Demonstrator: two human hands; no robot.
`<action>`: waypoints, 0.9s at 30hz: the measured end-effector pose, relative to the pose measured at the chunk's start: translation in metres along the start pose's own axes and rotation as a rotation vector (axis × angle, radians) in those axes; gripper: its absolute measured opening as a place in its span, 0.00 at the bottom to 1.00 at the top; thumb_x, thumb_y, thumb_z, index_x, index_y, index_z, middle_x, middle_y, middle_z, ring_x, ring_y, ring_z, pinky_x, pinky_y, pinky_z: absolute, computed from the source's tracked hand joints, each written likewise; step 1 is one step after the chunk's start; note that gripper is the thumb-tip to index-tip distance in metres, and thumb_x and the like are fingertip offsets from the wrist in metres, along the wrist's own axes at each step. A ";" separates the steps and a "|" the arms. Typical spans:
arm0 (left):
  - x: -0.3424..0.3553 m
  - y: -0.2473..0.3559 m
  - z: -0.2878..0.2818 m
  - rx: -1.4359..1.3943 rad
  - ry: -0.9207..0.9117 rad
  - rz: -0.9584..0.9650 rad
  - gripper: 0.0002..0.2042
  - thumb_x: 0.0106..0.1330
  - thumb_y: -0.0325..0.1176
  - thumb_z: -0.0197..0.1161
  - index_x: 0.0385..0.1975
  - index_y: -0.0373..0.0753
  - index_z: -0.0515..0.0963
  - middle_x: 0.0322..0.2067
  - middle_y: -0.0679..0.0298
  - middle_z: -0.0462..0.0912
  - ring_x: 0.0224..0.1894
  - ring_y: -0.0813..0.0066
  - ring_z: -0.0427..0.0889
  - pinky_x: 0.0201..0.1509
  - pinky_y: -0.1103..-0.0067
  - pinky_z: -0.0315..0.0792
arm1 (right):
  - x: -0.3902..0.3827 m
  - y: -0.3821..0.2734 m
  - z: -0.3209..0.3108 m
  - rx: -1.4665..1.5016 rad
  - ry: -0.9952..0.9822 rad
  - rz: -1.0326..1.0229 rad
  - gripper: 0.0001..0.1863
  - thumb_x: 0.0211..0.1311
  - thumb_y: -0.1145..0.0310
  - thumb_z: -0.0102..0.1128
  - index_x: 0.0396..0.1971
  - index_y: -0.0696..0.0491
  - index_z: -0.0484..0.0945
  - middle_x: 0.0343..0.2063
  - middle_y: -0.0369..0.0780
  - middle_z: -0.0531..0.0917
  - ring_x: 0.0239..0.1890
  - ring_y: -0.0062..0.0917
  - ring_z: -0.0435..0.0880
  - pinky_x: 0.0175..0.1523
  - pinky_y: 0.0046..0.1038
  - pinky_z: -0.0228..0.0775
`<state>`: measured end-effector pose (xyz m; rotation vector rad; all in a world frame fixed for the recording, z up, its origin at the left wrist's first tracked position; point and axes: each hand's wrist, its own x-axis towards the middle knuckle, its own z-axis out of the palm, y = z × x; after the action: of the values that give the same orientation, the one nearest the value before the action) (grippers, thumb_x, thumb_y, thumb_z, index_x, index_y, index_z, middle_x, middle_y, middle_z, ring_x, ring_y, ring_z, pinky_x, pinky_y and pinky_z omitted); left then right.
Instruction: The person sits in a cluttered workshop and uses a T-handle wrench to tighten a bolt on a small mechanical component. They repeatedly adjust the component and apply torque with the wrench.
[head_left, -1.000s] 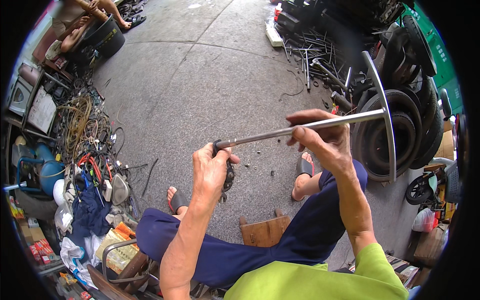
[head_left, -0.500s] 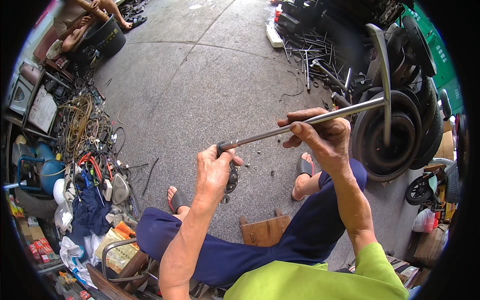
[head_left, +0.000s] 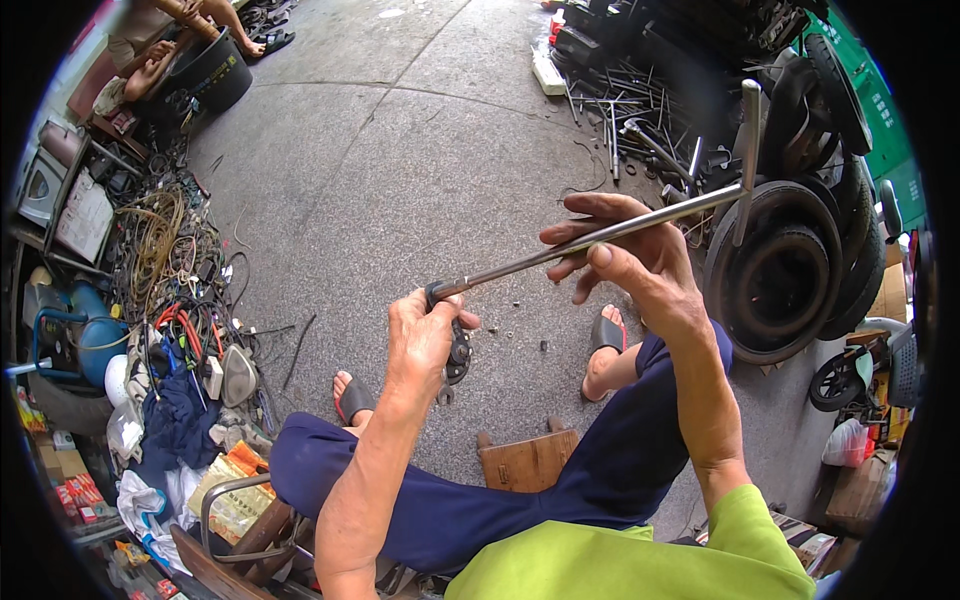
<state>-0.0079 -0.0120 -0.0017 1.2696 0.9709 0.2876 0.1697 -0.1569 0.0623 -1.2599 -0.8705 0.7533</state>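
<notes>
A long steel T-handle wrench (head_left: pixel 690 205) runs from centre up to the right, its crossbar standing near the tyres. My right hand (head_left: pixel 625 255) has thumb and fingers around the shaft's middle. My left hand (head_left: pixel 425 335) is closed around a small dark metal part (head_left: pixel 458 358) at the wrench's socket end, held above my knees. I sit on a low wooden stool (head_left: pixel 525 460), in dark blue trousers and sandals.
Stacked tyres (head_left: pixel 785 260) stand at the right, with a pile of metal rods and tools (head_left: pixel 625 110) behind. Tangled cables (head_left: pixel 165 250), a blue tank (head_left: pixel 85 320) and boxes crowd the left. Another person's legs beside a black tub (head_left: pixel 205 70) are at top left.
The wrench has turned in my right hand: its crossbar swung from slanted to nearly upright. My right fingers opened and shifted along the shaft. The left hand stayed on the part.
</notes>
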 end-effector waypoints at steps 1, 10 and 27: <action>0.000 0.000 0.000 0.015 0.003 0.003 0.07 0.63 0.31 0.60 0.31 0.34 0.80 0.23 0.62 0.83 0.20 0.85 0.70 0.24 0.83 0.62 | 0.001 0.002 -0.001 0.083 -0.017 0.003 0.23 0.65 0.66 0.61 0.55 0.64 0.71 0.42 0.51 0.84 0.37 0.33 0.88 0.34 0.25 0.83; 0.004 -0.012 -0.001 0.001 -0.091 -0.025 0.06 0.64 0.30 0.59 0.32 0.34 0.79 0.24 0.60 0.83 0.22 0.83 0.76 0.26 0.83 0.68 | -0.005 0.000 0.006 -0.117 0.059 -0.071 0.12 0.64 0.72 0.61 0.44 0.63 0.77 0.37 0.47 0.86 0.30 0.26 0.88 0.31 0.21 0.82; 0.003 -0.008 -0.001 0.138 0.013 -0.012 0.07 0.64 0.31 0.59 0.33 0.34 0.80 0.23 0.63 0.82 0.21 0.84 0.73 0.25 0.83 0.65 | -0.002 -0.013 -0.019 0.030 0.460 -0.195 0.27 0.68 0.60 0.53 0.58 0.65 0.66 0.41 0.53 0.83 0.36 0.33 0.88 0.31 0.25 0.82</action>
<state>-0.0099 -0.0122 -0.0103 1.3880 1.0230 0.2230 0.1858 -0.1698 0.0735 -1.2338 -0.5900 0.2993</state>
